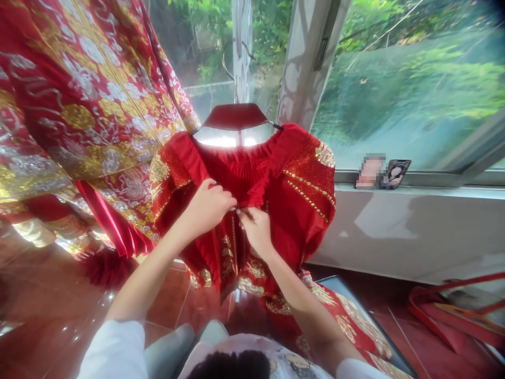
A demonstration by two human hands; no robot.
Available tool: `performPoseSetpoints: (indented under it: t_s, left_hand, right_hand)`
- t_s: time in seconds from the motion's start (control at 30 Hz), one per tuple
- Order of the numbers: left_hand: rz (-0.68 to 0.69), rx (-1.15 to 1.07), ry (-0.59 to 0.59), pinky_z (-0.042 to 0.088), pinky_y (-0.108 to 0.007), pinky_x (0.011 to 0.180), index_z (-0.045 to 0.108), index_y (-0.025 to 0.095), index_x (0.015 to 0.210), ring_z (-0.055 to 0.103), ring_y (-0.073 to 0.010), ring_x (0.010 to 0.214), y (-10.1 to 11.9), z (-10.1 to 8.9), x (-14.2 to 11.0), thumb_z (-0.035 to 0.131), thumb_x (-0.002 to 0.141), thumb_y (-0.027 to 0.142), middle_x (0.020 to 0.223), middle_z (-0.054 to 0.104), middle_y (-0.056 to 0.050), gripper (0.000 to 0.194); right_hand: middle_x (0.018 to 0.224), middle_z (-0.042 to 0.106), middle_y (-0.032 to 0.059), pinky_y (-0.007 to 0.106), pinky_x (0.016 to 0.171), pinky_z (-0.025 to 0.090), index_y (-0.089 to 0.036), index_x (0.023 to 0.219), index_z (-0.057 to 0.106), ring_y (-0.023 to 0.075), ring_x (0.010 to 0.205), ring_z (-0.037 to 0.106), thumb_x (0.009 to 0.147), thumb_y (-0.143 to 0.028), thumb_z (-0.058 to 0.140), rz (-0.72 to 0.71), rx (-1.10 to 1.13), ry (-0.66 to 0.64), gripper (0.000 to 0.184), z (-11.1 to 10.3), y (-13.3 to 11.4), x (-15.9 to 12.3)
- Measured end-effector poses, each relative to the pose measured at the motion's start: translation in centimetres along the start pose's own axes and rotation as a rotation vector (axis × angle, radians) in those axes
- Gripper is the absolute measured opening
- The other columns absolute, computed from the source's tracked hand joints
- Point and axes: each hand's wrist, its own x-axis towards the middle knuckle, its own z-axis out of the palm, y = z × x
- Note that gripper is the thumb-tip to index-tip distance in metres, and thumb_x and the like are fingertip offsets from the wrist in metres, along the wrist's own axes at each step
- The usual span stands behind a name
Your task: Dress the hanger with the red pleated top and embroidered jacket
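Note:
A red jacket (294, 216) with gold embroidery and puffed shoulders hangs on a dark red hanger (232, 116). My left hand (211, 202) is closed on the left front edge of the jacket, just below the neckline. Close beside it, my right hand (256, 226) pinches the opposite front edge under a ruffled red trim (256, 196). The fingertips of both hands nearly meet at the centre front. Whatever small part lies between the fingers is hidden.
Another red garment (90, 89), heavy with gold and silver embroidery, hangs at the left. A phone (396, 173) leans on the windowsill (442, 192). Embroidered red cloth (351, 316) lies over a dark tray-like edge at lower right, near a red frame (445, 316).

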Motion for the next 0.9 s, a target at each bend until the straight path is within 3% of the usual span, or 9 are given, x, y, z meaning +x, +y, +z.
performPoseSetpoints:
  t_s: [0.1, 0.23, 0.37, 0.5, 0.57, 0.63, 0.7, 0.83, 0.9]
  left_hand:
    - [-0.005, 0.043, 0.061, 0.035, -0.042, 0.096, 0.07, 0.021, 0.083, 0.059, -0.02, 0.08, 0.6, -0.7, -0.4, 0.048, 0.091, 0.013, 0.08, 0.071, -0.003, 0.025]
    - [-0.024, 0.053, 0.213, 0.037, -0.042, 0.093, 0.07, 0.023, 0.089, 0.059, -0.02, 0.079, 1.0, -1.6, -1.5, 0.047, 0.094, 0.018, 0.084, 0.073, -0.002, 0.023]
    - [-0.039, 0.009, 0.276, 0.038, -0.042, 0.095, 0.068, 0.023, 0.089, 0.06, -0.0191, 0.079, 0.7, -1.9, -2.5, 0.044, 0.097, 0.021, 0.084, 0.073, -0.001, 0.026]
    - [0.02, -0.142, 0.224, 0.039, -0.042, 0.1, 0.066, 0.023, 0.097, 0.061, -0.0197, 0.091, 0.2, -2.8, -3.2, 0.043, 0.098, 0.03, 0.097, 0.071, -0.003, 0.024]
    - [-0.178, -0.155, 0.387, 0.044, -0.042, 0.096, 0.063, 0.022, 0.105, 0.06, -0.0228, 0.099, -0.2, -3.3, -3.2, 0.046, 0.096, 0.041, 0.106, 0.068, -0.007, 0.027]
    - [-0.528, -0.118, 0.602, 0.048, -0.043, 0.089, 0.06, 0.021, 0.104, 0.061, -0.0257, 0.095, -0.8, -3.4, -2.6, 0.05, 0.091, 0.049, 0.1, 0.067, -0.009, 0.033]
    - [-0.803, -0.103, 0.712, 0.051, -0.045, 0.084, 0.059, 0.02, 0.101, 0.064, -0.0276, 0.086, -1.5, -2.6, -1.4, 0.055, 0.086, 0.054, 0.087, 0.066, -0.009, 0.037]
    - [-0.941, -0.123, 0.817, 0.053, -0.05, 0.08, 0.057, 0.018, 0.105, 0.066, -0.0336, 0.085, -3.0, 0.4, 1.2, 0.068, 0.074, 0.046, 0.092, 0.066, -0.014, 0.042]
    - [-0.946, -0.147, 0.842, 0.052, -0.05, 0.083, 0.057, 0.018, 0.106, 0.066, -0.0332, 0.088, -3.7, 1.1, 1.3, 0.062, 0.077, 0.031, 0.096, 0.066, -0.015, 0.033]
  right_hand:
    - [0.048, 0.049, -0.0027, 0.023, 0.047, 0.035, -0.017, 0.062, 0.056, 0.0093, 0.044, 0.041, 0.078, -0.045, 0.056, 0.094, 0.02, -0.002, 0.032, -0.1, 0.7, -1.2]
    - [0.046, 0.046, -0.0025, 0.023, 0.048, 0.034, -0.019, 0.054, 0.047, 0.0099, 0.045, 0.041, 0.077, -0.043, 0.05, 0.202, -0.11, -0.035, 0.033, -0.6, 4.0, -3.9]
    - [0.041, 0.045, -0.001, 0.024, 0.049, 0.034, -0.021, 0.046, 0.038, 0.0113, 0.043, 0.042, 0.074, -0.036, 0.047, 0.254, -0.239, -0.09, 0.033, -2.9, 6.7, -6.4]
    - [0.048, 0.056, 0.0019, 0.026, 0.055, 0.04, -0.02, 0.053, 0.049, 0.0139, 0.045, 0.052, 0.086, -0.035, 0.041, 0.26, -0.537, -0.222, 0.037, -7.0, 3.2, -6.3]
    - [0.056, 0.063, 0.0036, 0.029, 0.06, 0.044, -0.02, 0.064, 0.058, 0.0164, 0.05, 0.057, 0.09, -0.043, 0.043, 0.132, -0.671, -0.032, 0.038, -8.5, -0.5, -4.6]
    - [0.076, 0.07, 0.0072, 0.033, 0.069, 0.048, -0.018, 0.085, 0.066, 0.0194, 0.065, 0.063, 0.09, -0.047, 0.048, -0.119, -0.71, 0.36, 0.034, -8.8, -4.1, -1.8]
    - [0.091, 0.07, 0.0108, 0.037, 0.078, 0.051, -0.017, 0.1, 0.065, 0.0215, 0.078, 0.064, 0.092, -0.045, 0.047, -0.337, -0.722, 0.613, 0.034, -8.0, -6.5, 1.7]
    - [0.102, 0.064, 0.0181, 0.044, 0.081, 0.052, -0.012, 0.108, 0.059, 0.0278, 0.093, 0.061, 0.086, -0.047, 0.058, -0.503, -0.838, 0.683, 0.042, -5.1, -6.8, 8.1]
    - [0.098, 0.063, 0.0194, 0.045, 0.081, 0.052, -0.011, 0.102, 0.06, 0.0282, 0.093, 0.061, 0.09, -0.038, 0.052, -0.485, -0.854, 0.671, 0.031, -4.8, -5.9, 9.6]
